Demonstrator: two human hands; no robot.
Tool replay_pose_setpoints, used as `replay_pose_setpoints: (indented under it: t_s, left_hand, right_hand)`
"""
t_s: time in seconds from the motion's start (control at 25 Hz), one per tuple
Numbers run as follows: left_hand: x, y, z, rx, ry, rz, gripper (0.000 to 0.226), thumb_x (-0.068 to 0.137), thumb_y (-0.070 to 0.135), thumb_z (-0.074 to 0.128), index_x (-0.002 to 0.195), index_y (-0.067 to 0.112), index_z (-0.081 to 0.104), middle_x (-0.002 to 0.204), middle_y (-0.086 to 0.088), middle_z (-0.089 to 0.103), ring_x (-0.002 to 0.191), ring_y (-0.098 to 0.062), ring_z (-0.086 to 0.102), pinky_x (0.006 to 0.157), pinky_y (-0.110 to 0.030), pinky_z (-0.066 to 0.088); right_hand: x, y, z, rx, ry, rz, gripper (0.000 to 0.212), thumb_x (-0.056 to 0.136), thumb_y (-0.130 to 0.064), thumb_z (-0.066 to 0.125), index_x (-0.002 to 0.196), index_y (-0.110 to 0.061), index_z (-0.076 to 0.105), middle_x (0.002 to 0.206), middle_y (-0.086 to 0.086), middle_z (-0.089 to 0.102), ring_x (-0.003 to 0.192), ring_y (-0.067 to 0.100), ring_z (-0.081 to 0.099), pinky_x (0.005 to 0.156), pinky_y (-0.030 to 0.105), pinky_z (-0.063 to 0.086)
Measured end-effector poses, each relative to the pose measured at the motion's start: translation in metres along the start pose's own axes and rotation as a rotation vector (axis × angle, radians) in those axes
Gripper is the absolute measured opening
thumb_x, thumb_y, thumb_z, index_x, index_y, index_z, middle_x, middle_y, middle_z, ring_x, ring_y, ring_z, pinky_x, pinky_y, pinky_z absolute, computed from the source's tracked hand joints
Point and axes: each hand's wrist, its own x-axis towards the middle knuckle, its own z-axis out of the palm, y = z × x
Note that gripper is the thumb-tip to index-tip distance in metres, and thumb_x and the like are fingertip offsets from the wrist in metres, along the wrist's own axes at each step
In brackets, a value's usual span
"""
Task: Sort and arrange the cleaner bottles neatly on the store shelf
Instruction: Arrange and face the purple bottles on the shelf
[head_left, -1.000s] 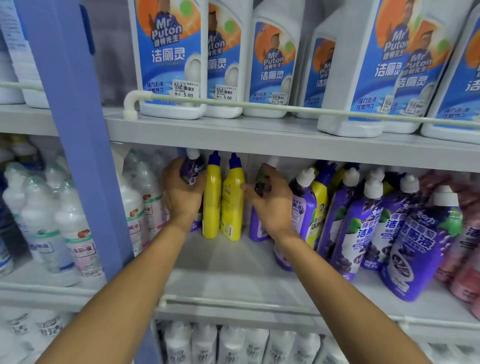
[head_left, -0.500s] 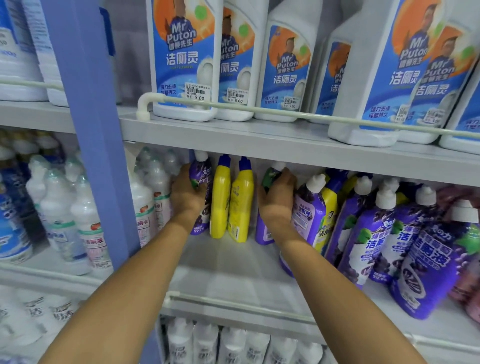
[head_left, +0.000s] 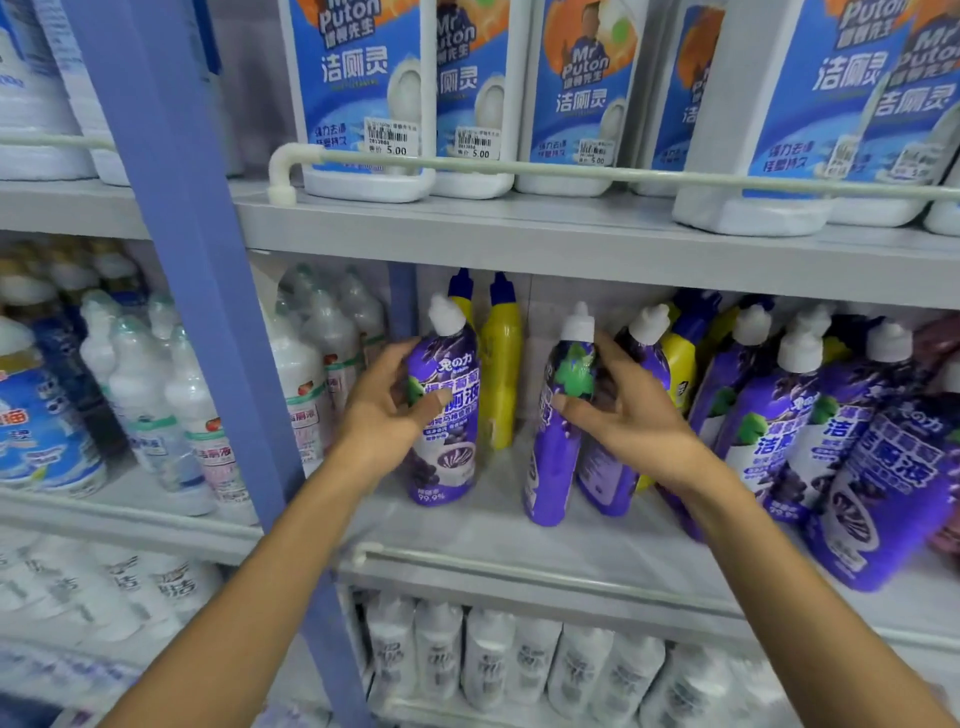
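Mid-sort: L hand (head_left: 387, 418) grip grasps purple white-capped plastic cleaner bottle (head_left: 445, 415), R hand (head_left: 626, 423) grasps second purple bottle (head_left: 555, 452), both on grey shelf (head_left: 498, 540), near yellow plastic bottles (head_left: 500, 379). Next prob.: stand them upright w/ purple group at right.

Bright, even, cool light is filling the scene, with soft shadow gathering under the upper shelf (head_left: 571, 244) at the far back. The wide lens is skewing the blue upright (head_left: 192, 260) near the left edge. The clear bottles (head_left: 156, 405) at left and white bottles (head_left: 493, 660) below are blurring; the left purple bottle (head_left: 447, 457) and right purple bottle (head_left: 548, 478) are showing sharp.
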Motion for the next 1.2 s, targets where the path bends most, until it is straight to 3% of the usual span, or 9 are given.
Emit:
replay_pose_setpoints:
  t_s: [0.08,0.2,0.28,0.36,0.48,0.64,0.8,1.04,1.2]
  left_hand:
    - [-0.006,0.005,0.011,-0.049,-0.102,-0.016,0.044,0.088,0.004,0.074,0.124,0.023,0.059,0.115,0.002,0.073,0.1,-0.006,0.07,0.077,-0.02,0.057]
    - [-0.014,-0.002,0.032,-0.049,-0.199,-0.045,0.043,0.085,0.005,0.079,0.12,0.021,0.061,0.11,0.001,0.076,0.1,-0.014,0.073,0.084,-0.032,0.061]
    - [-0.017,-0.009,0.042,-0.04,-0.206,-0.062,0.042,0.084,0.009,0.08,0.118,0.024,0.062,0.108,0.002,0.077,0.1,-0.017,0.074,0.086,-0.038,0.061]
    - [-0.018,-0.011,0.045,-0.032,-0.251,-0.051,0.043,0.083,0.01,0.081,0.118,0.025,0.062,0.109,0.003,0.077,0.101,-0.016,0.073,0.085,-0.034,0.061]
    - [-0.016,-0.015,0.045,-0.077,-0.346,-0.061,0.049,0.083,0.009,0.08,0.127,0.02,0.061,0.115,0.001,0.076,0.104,-0.014,0.072,0.084,-0.025,0.058]
    - [-0.019,-0.015,0.054,-0.083,-0.339,-0.038,0.039,0.082,0.01,0.08,0.117,0.018,0.065,0.106,0.002,0.077,0.094,-0.007,0.073,0.073,-0.017,0.055]
    - [-0.019,-0.012,0.066,-0.096,-0.397,-0.042,0.028,0.084,0.008,0.077,0.104,0.023,0.064,0.09,0.015,0.078,0.076,0.005,0.07,0.058,-0.011,0.05]
    - [-0.041,0.002,0.103,-0.127,-0.443,-0.008,0.031,0.085,0.006,0.076,0.109,0.022,0.064,0.093,0.022,0.076,0.082,0.005,0.071,0.066,-0.012,0.054]
    - [-0.057,0.012,0.148,-0.157,-0.492,0.014,0.036,0.084,0.002,0.077,0.112,0.02,0.064,0.1,0.014,0.078,0.092,-0.005,0.074,0.075,-0.015,0.055]
  right_hand:
    - [-0.014,0.009,0.016,0.027,0.124,0.042,0.088,0.081,-0.033,0.086,0.153,-0.024,0.037,0.133,-0.014,0.063,0.119,0.002,0.063,0.097,0.021,0.054]
    - [-0.029,0.021,0.047,-0.066,0.329,0.053,0.068,0.076,-0.037,0.089,0.133,-0.02,0.055,0.117,-0.009,0.071,0.103,0.0,0.068,0.09,0.029,0.059]
    - [-0.034,0.024,0.044,-0.059,0.304,0.032,0.055,0.08,-0.035,0.085,0.126,-0.02,0.059,0.11,-0.008,0.074,0.099,0.005,0.071,0.09,0.037,0.059]
    - [-0.039,0.025,0.021,-0.027,0.218,0.047,0.048,0.081,-0.03,0.081,0.123,-0.02,0.061,0.108,-0.005,0.076,0.1,0.014,0.073,0.092,0.044,0.059]
    - [-0.058,0.02,-0.016,0.1,0.05,0.103,0.042,0.086,-0.006,0.079,0.123,-0.016,0.063,0.113,0.002,0.076,0.108,0.023,0.072,0.097,0.041,0.058]
    - [-0.087,0.029,-0.021,0.105,0.253,0.129,0.043,0.084,-0.014,0.084,0.121,-0.006,0.063,0.112,0.014,0.074,0.104,0.031,0.071,0.089,0.035,0.057]
    - [-0.104,0.038,0.005,0.097,0.364,0.182,0.053,0.081,-0.03,0.086,0.126,-0.014,0.061,0.116,0.002,0.075,0.107,0.024,0.072,0.09,0.034,0.059]
    - [-0.133,0.048,-0.037,-0.036,0.366,0.163,0.055,0.088,-0.023,0.08,0.136,-0.011,0.055,0.122,0.0,0.072,0.111,0.015,0.07,0.095,0.037,0.058]
    - [-0.16,0.057,-0.081,-0.057,0.403,0.156,0.054,0.089,-0.024,0.078,0.138,-0.017,0.054,0.128,-0.002,0.07,0.117,0.017,0.068,0.099,0.04,0.056]
